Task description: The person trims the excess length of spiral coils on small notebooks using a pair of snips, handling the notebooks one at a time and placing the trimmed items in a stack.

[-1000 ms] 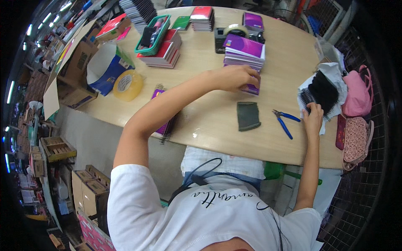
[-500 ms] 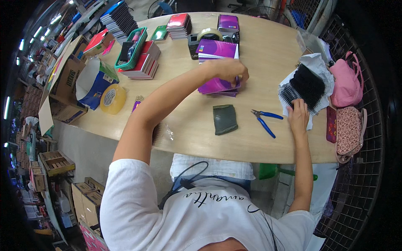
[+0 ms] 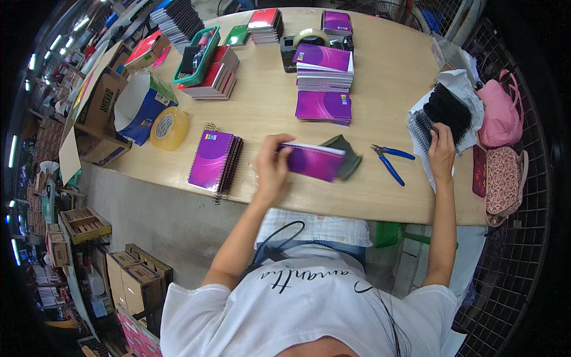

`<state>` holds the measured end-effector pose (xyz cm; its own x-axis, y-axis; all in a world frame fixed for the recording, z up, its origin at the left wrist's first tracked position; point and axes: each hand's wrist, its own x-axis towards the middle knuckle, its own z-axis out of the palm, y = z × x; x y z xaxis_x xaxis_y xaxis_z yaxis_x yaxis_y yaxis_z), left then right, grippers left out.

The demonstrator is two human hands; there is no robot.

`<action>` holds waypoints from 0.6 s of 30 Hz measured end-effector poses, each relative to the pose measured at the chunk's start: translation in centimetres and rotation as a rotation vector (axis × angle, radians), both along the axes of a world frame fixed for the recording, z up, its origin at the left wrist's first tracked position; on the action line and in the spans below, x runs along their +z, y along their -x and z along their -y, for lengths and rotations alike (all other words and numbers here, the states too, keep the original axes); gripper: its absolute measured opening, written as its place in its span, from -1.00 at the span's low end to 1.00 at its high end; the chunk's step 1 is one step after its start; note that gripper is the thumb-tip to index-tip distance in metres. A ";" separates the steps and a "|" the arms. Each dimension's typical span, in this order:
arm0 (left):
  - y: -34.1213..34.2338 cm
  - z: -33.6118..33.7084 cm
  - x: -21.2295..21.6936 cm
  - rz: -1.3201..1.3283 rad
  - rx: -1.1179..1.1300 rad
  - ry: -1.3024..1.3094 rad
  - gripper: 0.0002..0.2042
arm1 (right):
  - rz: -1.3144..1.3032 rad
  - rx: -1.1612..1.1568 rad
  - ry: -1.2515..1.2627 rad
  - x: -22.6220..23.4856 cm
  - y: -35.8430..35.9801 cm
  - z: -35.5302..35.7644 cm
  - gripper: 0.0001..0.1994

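My left hand (image 3: 274, 165) grips a purple-covered notepad (image 3: 312, 162) by its left end, above the near middle of the table. The notepad is smeared by motion and hides part of a dark green pad (image 3: 351, 163). To the right, my right hand (image 3: 441, 149) has its fingers bent on the edge of a heap of black binding coils (image 3: 447, 110), which rests on crumpled white paper (image 3: 471, 83). Blue-handled cutting pliers (image 3: 391, 162) lie between the hands. Wire-bound purple notebooks (image 3: 211, 160) are stacked at my left. Ahead are a low purple pile (image 3: 324, 106) and a taller one (image 3: 325, 66).
A tape dispenser (image 3: 288, 55) stands behind the purple piles. At left are a tape roll (image 3: 170, 128), a blue carton (image 3: 134, 116) and a green basket (image 3: 205, 62) on red notebooks. A pink bag (image 3: 498, 116) and a patterned pouch (image 3: 502, 184) line the right edge.
My left hand has come back from the purple pile toward me, carrying a notepad. My right hand stays at the black coils. The view has shifted slightly.
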<state>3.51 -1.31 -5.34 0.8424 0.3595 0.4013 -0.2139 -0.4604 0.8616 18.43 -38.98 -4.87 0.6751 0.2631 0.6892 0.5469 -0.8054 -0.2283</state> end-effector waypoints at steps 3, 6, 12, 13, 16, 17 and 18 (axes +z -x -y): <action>-0.4 2.1 -0.9 0.086 -0.103 -0.043 -0.72 | -0.250 0.195 -0.039 3.9 2.9 -4.1 -0.65; 0.8 0.9 -1.7 0.109 -0.163 -0.141 -0.70 | -0.366 0.359 -0.220 5.3 7.4 -7.6 -0.77; 1.2 1.9 -2.6 0.086 -0.108 -0.126 -0.85 | -0.542 0.435 -0.328 3.1 10.4 -11.4 -0.81; 1.2 2.0 -2.8 0.072 -0.108 -0.090 -0.89 | -0.537 0.431 -0.347 2.7 10.4 -11.6 -0.81; 1.2 1.6 -3.0 0.076 -0.135 -0.112 -0.89 | -0.562 0.425 -0.353 2.8 10.4 -12.4 -0.84; 1.2 1.5 -3.0 0.072 -0.138 -0.107 -0.89 | -0.578 0.435 -0.371 2.8 10.4 -12.7 -0.84; 1.2 1.4 -3.0 0.068 -0.142 -0.102 -0.89 | -0.594 0.445 -0.389 2.7 10.3 -13.1 -0.84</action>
<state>2.28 -2.71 -8.33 0.8512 0.1940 0.4876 -0.3393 -0.5054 0.7934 8.15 -25.93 -2.19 0.8438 0.4077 0.3488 0.4965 -0.3465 -0.7959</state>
